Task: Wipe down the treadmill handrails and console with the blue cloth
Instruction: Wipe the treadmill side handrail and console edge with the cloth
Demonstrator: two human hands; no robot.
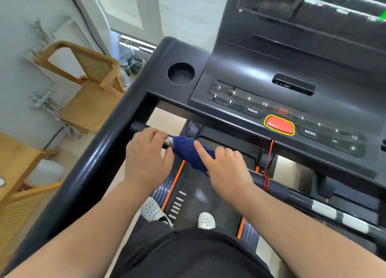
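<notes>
I have the left hand (146,158) wrapped over the crossbar handrail (139,128), its fingers (154,133) curled over the top and the thumb underneath, gripping the bar. Just to the right of those fingers sits the blue cloth (187,152), draped round the same bar, with a short silver patch (168,140) showing between cloth and fingertips. My right hand (227,171) holds the cloth against the bar: the index finger (202,151) lies straight along the top of the fabric, while the other fingers are curled down over it. A tail of cloth hangs below that index finger.

Beyond both sets of fingers rises the console (292,85), its red stop button (279,124) well apart from the right knuckles. A red cord (268,165) hangs near the right wrist and loops round the bar. The side handrail (87,162) runs outside the left hand. Beneath the hands I see the belt (198,194) and two white shoes (153,209).
</notes>
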